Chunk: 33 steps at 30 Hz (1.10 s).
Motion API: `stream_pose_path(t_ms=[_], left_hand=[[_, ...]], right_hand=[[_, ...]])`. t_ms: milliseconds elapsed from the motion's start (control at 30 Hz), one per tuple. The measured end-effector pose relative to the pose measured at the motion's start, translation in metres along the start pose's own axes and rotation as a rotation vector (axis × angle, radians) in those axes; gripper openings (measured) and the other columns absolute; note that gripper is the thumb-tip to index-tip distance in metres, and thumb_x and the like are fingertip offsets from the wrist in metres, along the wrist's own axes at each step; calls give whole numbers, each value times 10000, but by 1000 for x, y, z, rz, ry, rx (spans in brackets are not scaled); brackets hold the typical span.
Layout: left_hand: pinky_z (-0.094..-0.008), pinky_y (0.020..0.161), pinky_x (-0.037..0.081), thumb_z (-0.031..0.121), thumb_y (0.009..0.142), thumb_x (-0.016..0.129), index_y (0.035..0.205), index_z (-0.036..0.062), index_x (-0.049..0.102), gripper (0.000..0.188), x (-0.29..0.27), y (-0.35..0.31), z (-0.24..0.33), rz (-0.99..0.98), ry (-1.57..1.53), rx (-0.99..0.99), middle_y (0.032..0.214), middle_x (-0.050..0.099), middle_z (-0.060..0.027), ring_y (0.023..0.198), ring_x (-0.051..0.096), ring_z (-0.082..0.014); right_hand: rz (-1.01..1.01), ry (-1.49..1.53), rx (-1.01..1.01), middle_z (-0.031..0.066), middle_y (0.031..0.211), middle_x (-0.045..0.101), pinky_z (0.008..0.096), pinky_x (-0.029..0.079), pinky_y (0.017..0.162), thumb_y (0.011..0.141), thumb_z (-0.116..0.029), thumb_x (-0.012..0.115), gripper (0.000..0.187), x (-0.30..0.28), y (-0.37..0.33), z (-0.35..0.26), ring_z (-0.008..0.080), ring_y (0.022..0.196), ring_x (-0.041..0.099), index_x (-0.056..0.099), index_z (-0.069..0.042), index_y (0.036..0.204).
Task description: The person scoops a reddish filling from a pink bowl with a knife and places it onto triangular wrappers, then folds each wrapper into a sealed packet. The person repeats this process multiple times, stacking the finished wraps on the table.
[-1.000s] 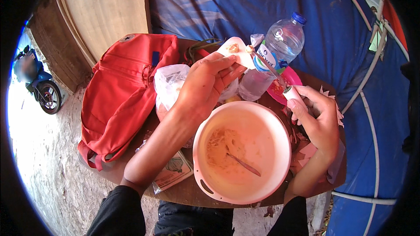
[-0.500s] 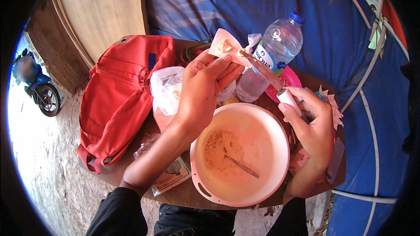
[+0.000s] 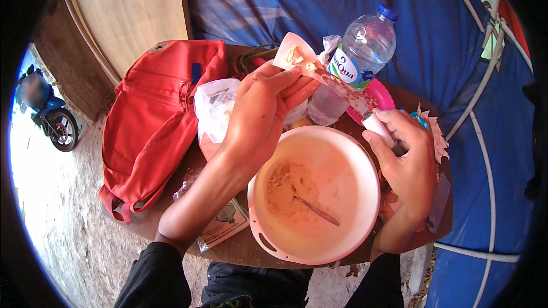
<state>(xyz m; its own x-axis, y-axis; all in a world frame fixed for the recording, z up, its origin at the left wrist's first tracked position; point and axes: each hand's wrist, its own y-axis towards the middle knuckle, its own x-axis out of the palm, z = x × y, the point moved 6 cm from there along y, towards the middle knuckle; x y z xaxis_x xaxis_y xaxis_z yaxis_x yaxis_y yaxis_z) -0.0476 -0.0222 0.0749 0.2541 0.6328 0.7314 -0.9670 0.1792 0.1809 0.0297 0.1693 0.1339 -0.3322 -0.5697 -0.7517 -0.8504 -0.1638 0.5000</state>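
Observation:
On the fingers of my left hand (image 3: 257, 114) rests a thin pale wrapper sheet (image 3: 281, 47), its edge under my thumb. Two small dabs of pale filling (image 3: 294, 55) sit on it. My right hand (image 3: 408, 162) is closed around the white handle of a knife (image 3: 346, 92). The smeared blade points up and left, its tip at the dab nearer my fingertips. Below both hands stands a wide white plastic bowl (image 3: 368, 194). Light-brown paste (image 3: 288, 185) lies in its left part, with a spoon (image 3: 317, 212) stuck into it.
A red backpack (image 3: 151, 125) and a clear plastic bag (image 3: 212, 117) lie left on the brown table (image 3: 242, 256). A large water bottle (image 3: 374, 43) and a pink bowl (image 3: 383, 96) stand behind the knife. Blue tarp (image 3: 274, 0) hangs beyond; a motorbike (image 3: 54, 117) is far left.
The knife's tip has moved slightly down and left against the wrapper, and its blade is turned to show more of its flat side. Both hands keep their grips.

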Motion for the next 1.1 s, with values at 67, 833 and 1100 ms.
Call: stream_pose_path(t_ms=[67,833,1100], left_hand=[[-300,1007,495,50,982,466,1024,-51,568,150,-5,3,-3,30,-7,-24,1065,644,-146,1028,648,-187],[-314,907,545,65,908,492,987,-63,657,223,-10,23,-19,-261,210,-105,975,699,-166,923,692,-226],[-309,885,559,77,908,480,984,-74,659,247,-13,24,-18,-240,216,-98,956,702,-165,902,698,-229]], right_hand=[[4,71,46,199,899,676,371,507,723,783,-42,726,274,-1,-1,4,337,814,675,660,51,1032],[-924,1,3,103,733,665,302,456,641,766,-156,776,217,77,-9,45,158,687,610,720,-3,911],[-1019,178,62,71,751,673,281,466,630,817,-148,760,201,91,-7,40,104,698,604,716,6,939]])
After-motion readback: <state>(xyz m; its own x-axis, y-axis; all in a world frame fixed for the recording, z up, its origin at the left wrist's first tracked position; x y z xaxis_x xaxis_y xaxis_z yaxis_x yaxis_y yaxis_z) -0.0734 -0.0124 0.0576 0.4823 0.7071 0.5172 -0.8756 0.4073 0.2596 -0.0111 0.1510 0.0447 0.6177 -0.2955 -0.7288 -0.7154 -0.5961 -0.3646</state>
